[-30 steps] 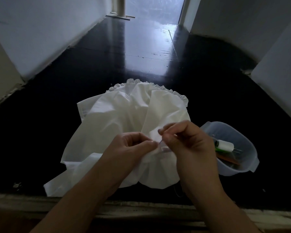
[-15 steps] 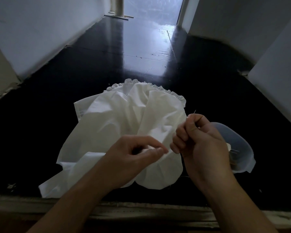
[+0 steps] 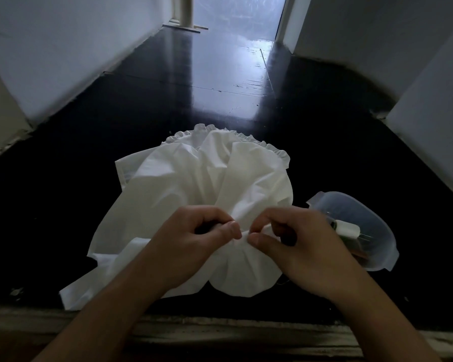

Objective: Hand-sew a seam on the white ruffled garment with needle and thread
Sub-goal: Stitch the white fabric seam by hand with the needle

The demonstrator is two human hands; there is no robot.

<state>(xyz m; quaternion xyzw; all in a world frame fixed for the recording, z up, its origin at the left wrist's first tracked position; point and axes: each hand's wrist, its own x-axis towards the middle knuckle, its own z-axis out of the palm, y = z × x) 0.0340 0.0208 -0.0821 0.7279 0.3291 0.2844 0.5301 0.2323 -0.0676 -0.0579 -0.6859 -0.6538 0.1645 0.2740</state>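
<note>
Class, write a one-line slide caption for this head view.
Both hands, left and right, pinch a white garment beside a plastic tub.

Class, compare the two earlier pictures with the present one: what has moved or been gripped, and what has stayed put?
The right hand, raised and away from the cloth half a second ago with the needle tip showing, has come back down to the white garment and pinches its fold beside the left hand. The needle is not visible now. The left hand kept pinching the fold; the plastic container and spool stayed.
</note>
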